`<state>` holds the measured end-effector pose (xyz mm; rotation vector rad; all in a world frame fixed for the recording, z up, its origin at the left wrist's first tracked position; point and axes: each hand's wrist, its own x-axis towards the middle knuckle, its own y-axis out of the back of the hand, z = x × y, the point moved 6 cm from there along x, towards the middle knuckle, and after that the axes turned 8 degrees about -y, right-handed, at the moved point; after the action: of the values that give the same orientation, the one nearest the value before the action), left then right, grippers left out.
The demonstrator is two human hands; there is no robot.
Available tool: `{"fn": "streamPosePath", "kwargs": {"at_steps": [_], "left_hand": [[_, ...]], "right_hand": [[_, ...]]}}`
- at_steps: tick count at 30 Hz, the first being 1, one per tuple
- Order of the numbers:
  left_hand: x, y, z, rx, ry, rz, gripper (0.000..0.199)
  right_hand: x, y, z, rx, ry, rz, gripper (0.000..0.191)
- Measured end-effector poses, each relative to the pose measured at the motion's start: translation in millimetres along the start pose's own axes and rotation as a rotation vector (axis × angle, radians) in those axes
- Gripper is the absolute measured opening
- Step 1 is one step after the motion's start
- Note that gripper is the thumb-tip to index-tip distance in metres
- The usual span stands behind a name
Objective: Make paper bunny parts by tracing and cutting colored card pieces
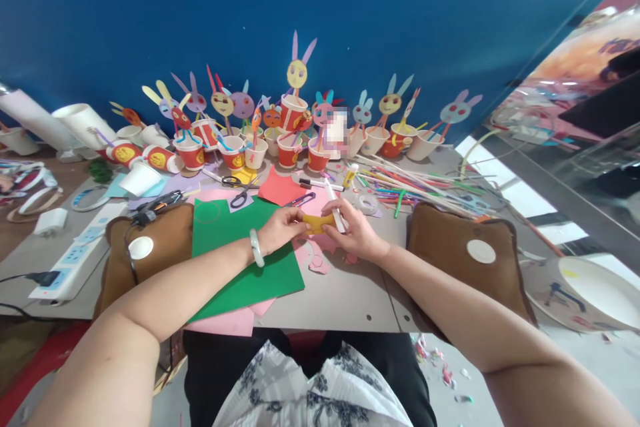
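My left hand (284,228), with a pale bangle at the wrist, pinches the left end of a small mustard-yellow paper piece (319,224). On the other end are the fingers of my right hand (356,230), which also holds a white pen-like stick (333,203) slanting up from the grip. Its exact kind is hard to make out. Under my left forearm lies a green sheet (250,273). Pink paper scraps (316,259) with cut edges lie just below my hands. Red paper (281,185) and scissors (242,195) are beyond my left hand.
Paper cups (288,150) with rabbit-faced figures line the blue wall. Pipe cleaners (425,177) and a tape roll (367,203) lie right of my hands. Brown cushions (465,253) flank the work area. A power strip (75,260) with cables sits at left.
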<state>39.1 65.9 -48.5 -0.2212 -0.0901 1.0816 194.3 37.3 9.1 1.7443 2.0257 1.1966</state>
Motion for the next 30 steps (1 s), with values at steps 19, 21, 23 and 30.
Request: {"fn": "streamPosePath", "kwargs": {"at_steps": [19,21,23,30], "left_hand": [[-6,-11.5,13,0.057,0.008,-0.199,0.018],[-10,-16.8,11,0.096,0.013,-0.315,0.015],[-13,-18.7,9,0.128,0.021,-0.386,0.013],[-12,-18.2,6,0.141,0.046,-0.436,0.013]], "right_hand": [[18,63,62,-0.730,-0.602,-0.140,0.044],[16,57,59,-0.740,-0.590,-0.183,0.042],[16,55,55,-0.757,-0.566,-0.196,0.041],[13,51,55,-0.821,-0.603,-0.294,0.043]]}}
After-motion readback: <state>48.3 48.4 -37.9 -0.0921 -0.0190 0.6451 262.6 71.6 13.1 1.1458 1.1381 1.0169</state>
